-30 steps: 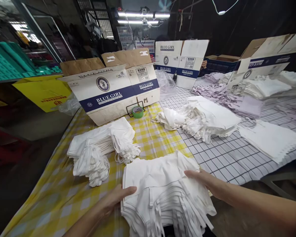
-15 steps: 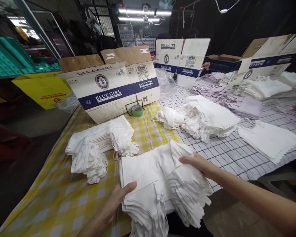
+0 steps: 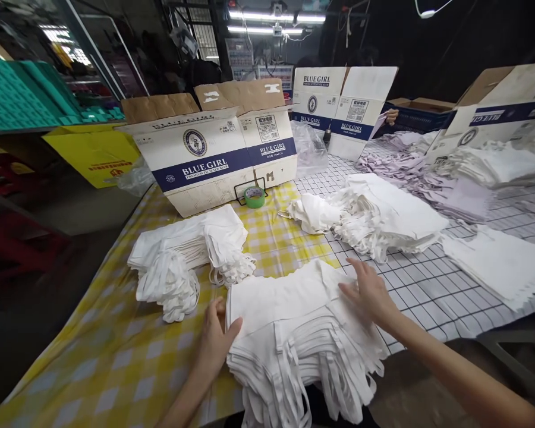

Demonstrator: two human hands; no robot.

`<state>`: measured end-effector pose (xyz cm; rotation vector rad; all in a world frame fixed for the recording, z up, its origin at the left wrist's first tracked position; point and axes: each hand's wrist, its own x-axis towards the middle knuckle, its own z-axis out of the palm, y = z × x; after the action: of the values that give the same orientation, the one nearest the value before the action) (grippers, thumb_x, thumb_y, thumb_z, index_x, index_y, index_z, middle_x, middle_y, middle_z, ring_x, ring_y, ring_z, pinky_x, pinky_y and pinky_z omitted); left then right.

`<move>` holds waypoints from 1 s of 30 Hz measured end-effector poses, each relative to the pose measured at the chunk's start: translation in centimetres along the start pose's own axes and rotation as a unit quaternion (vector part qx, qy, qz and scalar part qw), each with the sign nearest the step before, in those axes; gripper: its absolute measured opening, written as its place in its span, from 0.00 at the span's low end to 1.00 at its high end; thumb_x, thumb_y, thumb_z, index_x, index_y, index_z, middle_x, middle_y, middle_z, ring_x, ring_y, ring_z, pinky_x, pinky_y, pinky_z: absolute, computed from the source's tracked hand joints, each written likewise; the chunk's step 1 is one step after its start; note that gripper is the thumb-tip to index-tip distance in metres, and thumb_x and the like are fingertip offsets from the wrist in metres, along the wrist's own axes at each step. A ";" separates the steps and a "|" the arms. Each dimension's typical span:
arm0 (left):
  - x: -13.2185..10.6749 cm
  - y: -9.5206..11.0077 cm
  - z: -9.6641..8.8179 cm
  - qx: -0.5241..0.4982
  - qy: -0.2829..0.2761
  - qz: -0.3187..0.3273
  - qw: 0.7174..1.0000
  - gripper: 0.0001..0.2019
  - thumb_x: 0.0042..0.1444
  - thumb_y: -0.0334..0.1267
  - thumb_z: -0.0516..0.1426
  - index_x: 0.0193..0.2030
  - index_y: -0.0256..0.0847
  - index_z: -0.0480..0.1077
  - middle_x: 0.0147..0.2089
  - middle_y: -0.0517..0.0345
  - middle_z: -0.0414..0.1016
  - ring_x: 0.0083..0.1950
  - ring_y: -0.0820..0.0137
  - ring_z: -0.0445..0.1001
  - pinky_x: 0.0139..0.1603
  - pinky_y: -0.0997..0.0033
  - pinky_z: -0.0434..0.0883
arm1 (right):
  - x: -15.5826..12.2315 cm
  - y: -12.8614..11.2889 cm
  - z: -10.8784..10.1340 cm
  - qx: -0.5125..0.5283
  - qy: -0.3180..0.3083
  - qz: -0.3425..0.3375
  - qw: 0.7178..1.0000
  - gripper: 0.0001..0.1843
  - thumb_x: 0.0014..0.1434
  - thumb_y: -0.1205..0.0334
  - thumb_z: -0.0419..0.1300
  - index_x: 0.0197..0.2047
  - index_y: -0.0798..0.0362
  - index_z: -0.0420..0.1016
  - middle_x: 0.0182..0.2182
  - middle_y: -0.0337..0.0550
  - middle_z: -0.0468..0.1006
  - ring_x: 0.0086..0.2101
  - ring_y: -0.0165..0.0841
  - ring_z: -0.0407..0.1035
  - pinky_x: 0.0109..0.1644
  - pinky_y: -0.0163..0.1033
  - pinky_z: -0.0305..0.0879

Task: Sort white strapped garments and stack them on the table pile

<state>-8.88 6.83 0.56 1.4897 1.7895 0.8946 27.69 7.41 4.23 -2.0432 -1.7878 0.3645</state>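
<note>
The white fabric stack [image 3: 276, 303] lies at the frame's lower centre. The left hand [image 3: 214, 342] touches its left edge — whether gripping, I cannot tell — while the right hand [image 3: 371, 296], fingers spread and unclenched, is at its right side.

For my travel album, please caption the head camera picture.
Left hand and right hand flank a stack of white fabric; green tape sits farther back.

Printed carton [image 3: 218, 160]: upright near table's [image 3: 111, 368] left edge
Green tape roll [image 3: 255, 203]: just before carton
Dark blue crate [image 3: 417, 120]: toward far edge
</note>
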 end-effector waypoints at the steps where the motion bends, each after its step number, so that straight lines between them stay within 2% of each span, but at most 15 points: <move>1: -0.3 0.8 0.2 0.063 0.050 0.057 0.995 0.30 0.49 0.46 0.58 0.57 0.37 0.58 0.52 0.43 0.68 0.57 0.52 0.66 0.55 0.45 0.63 | -0.2 -0.7 -0.4 -0.013 0.018 -0.055 0.998 0.25 0.57 0.57 0.54 0.58 0.52 0.59 0.54 0.53 0.65 0.53 0.48 0.60 0.53 0.54 0.58; 2: -0.7 1.7 0.5 0.113 0.076 0.114 0.984 0.28 0.51 0.44 0.56 0.58 0.38 0.58 0.55 0.44 0.66 0.60 0.52 0.62 0.58 0.45 0.60 | -0.4 -1.4 -0.7 -0.016 0.012 -0.111 0.994 0.21 0.59 0.61 0.52 0.56 0.51 0.61 0.53 0.51 0.66 0.52 0.46 0.60 0.53 0.52 0.59; 3: -1.2 2.7 0.8 0.145 0.069 0.167 0.973 0.25 0.52 0.42 0.55 0.58 0.40 0.60 0.57 0.45 0.64 0.62 0.53 0.59 0.60 0.46 0.58 | -0.5 -1.9 -1.0 -0.016 -0.010 -0.165 0.986 0.18 0.59 0.64 0.51 0.53 0.49 0.64 0.51 0.49 0.67 0.51 0.44 0.61 0.52 0.50 0.60; 5: -2.3 4.2 1.7 0.175 -0.014 0.248 0.953 0.21 0.55 0.42 0.54 0.56 0.44 0.62 0.59 0.48 0.63 0.64 0.55 0.56 0.63 0.47 0.55 | -0.7 -2.6 -1.3 -0.029 -0.075 -0.249 0.965 0.19 0.57 0.73 0.48 0.49 0.48 0.69 0.49 0.47 0.69 0.50 0.41 0.62 0.49 0.46 0.62; 7: -3.5 5.1 2.8 0.178 -0.117 0.285 0.935 0.21 0.55 0.45 0.54 0.55 0.46 0.64 0.60 0.50 0.63 0.65 0.55 0.55 0.64 0.46 0.54 | -0.7 -2.6 -1.2 -0.053 -0.121 -0.283 0.950 0.22 0.54 0.77 0.48 0.47 0.47 0.70 0.48 0.46 0.70 0.48 0.41 0.63 0.47 0.45 0.63; 9: -4.4 5.5 4.0 0.177 -0.160 0.282 0.929 0.21 0.54 0.46 0.55 0.54 0.45 0.65 0.59 0.49 0.64 0.64 0.54 0.56 0.63 0.45 0.55 | -0.7 -2.2 -0.8 -0.062 -0.134 -0.284 0.948 0.20 0.55 0.75 0.50 0.47 0.47 0.71 0.47 0.46 0.70 0.47 0.41 0.63 0.45 0.46 0.62; 12: -5.1 5.6 5.5 0.180 -0.119 0.267 0.939 0.16 0.54 0.42 0.55 0.48 0.41 0.67 0.54 0.47 0.66 0.62 0.54 0.60 0.61 0.46 0.59 | -0.7 -1.2 -0.1 -0.046 -0.116 -0.269 0.955 0.13 0.60 0.69 0.51 0.43 0.47 0.74 0.43 0.44 0.73 0.43 0.39 0.65 0.44 0.45 0.61; 14: -5.1 5.9 6.0 0.182 -0.094 0.260 0.944 0.12 0.55 0.38 0.54 0.46 0.40 0.67 0.50 0.47 0.68 0.57 0.56 0.65 0.56 0.49 0.64 | -0.8 -0.8 0.1 -0.029 -0.093 -0.261 0.960 0.12 0.62 0.66 0.50 0.41 0.47 0.75 0.40 0.44 0.75 0.41 0.38 0.66 0.44 0.45 0.59; 17: -4.7 6.7 5.6 0.179 -0.103 0.244 0.948 0.11 0.55 0.36 0.53 0.45 0.41 0.67 0.44 0.50 0.69 0.47 0.60 0.70 0.46 0.56 0.69 | -1.3 -0.4 -0.2 -0.016 -0.062 -0.256 0.965 0.13 0.64 0.64 0.48 0.41 0.47 0.75 0.39 0.45 0.75 0.41 0.38 0.66 0.44 0.45 0.58; 20: -4.7 7.4 4.7 0.184 -0.114 0.232 0.948 0.07 0.56 0.33 0.51 0.40 0.41 0.68 0.39 0.53 0.69 0.41 0.64 0.70 0.42 0.61 0.69 | -1.6 0.1 -0.7 -0.026 -0.069 -0.273 0.959 0.14 0.65 0.64 0.47 0.42 0.47 0.75 0.38 0.45 0.75 0.41 0.38 0.66 0.44 0.45 0.58; 22: -4.9 7.6 4.3 0.188 -0.122 0.231 0.947 0.07 0.56 0.31 0.50 0.35 0.42 0.68 0.37 0.54 0.69 0.40 0.65 0.69 0.41 0.62 0.68 | -1.8 0.6 -0.7 -0.036 -0.076 -0.288 0.954 0.14 0.65 0.65 0.47 0.42 0.47 0.74 0.37 0.45 0.75 0.40 0.38 0.65 0.44 0.45 0.58; 24: -5.0 7.7 4.2 0.188 -0.128 0.227 0.947 0.08 0.57 0.30 0.49 0.33 0.42 0.68 0.35 0.55 0.69 0.40 0.65 0.68 0.41 0.62 0.67 | -1.9 1.0 -0.4 -0.038 -0.058 -0.292 0.954 0.14 0.65 0.67 0.48 0.44 0.48 0.73 0.38 0.46 0.74 0.41 0.38 0.65 0.45 0.45 0.58; 28: -4.3 7.9 4.0 0.169 -0.144 0.178 0.959 0.07 0.56 0.31 0.49 0.36 0.40 0.67 0.37 0.54 0.71 0.41 0.65 0.68 0.42 0.63 0.66 | -2.0 0.6 0.0 -0.004 -0.025 -0.306 0.952 0.15 0.63 0.70 0.48 0.48 0.50 0.70 0.42 0.48 0.71 0.43 0.39 0.63 0.45 0.45 0.60; 30: -3.6 8.0 3.5 0.161 -0.175 0.152 0.959 0.08 0.53 0.30 0.51 0.38 0.39 0.68 0.37 0.54 0.71 0.40 0.66 0.68 0.42 0.64 0.66 | -2.2 -0.2 -0.2 0.029 -0.027 -0.306 0.951 0.16 0.62 0.71 0.47 0.49 0.50 0.69 0.42 0.48 0.70 0.43 0.38 0.63 0.46 0.45 0.60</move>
<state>-0.98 4.66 5.30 2.0297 1.5159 0.4448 27.24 5.25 4.36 -1.3455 -2.2891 0.2773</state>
